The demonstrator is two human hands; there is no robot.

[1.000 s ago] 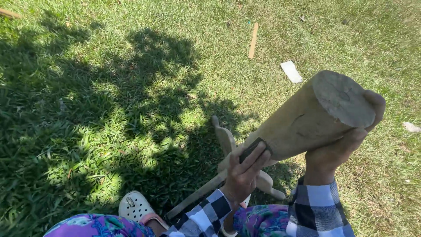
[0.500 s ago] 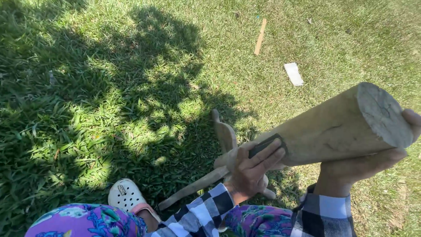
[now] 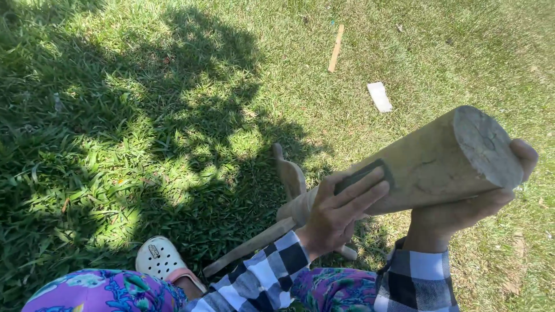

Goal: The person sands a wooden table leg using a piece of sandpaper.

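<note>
Wood: pale round log (image 3: 428, 164), tilted, cut end up at right, narrow end running down toward my lap.
Left hand (image 3: 341, 211): fingers together and flat, pressing a dark sanding pad (image 3: 364, 176) onto the log's side.
Right hand (image 3: 462, 211): cupped under the thick end, fingertips curling up past the cut face; it carries the weight from below.
Log position: off the ground, held between both hands, above a carved wooden piece (image 3: 289, 179) lying on the grass (image 3: 144, 115).
Risk 1: support is one palm under a heavy end. I'd judge a hard push from the left hand could roll the log off that palm and drop it.
Risk 2: white clog (image 3: 162, 260) and my foot sit below the low end, so a drop lands there.
Risk 3: the pad is small and only pressed, not gripped. It could skid off the curve and my fingers would scrape bare wood.
Risk 4: fingertips at the cut rim, pinch or splinter point if the log twists.
Nearby: thin stick (image 3: 336, 48) and white scrap (image 3: 380, 96) lie well apart, no hazard.
</note>
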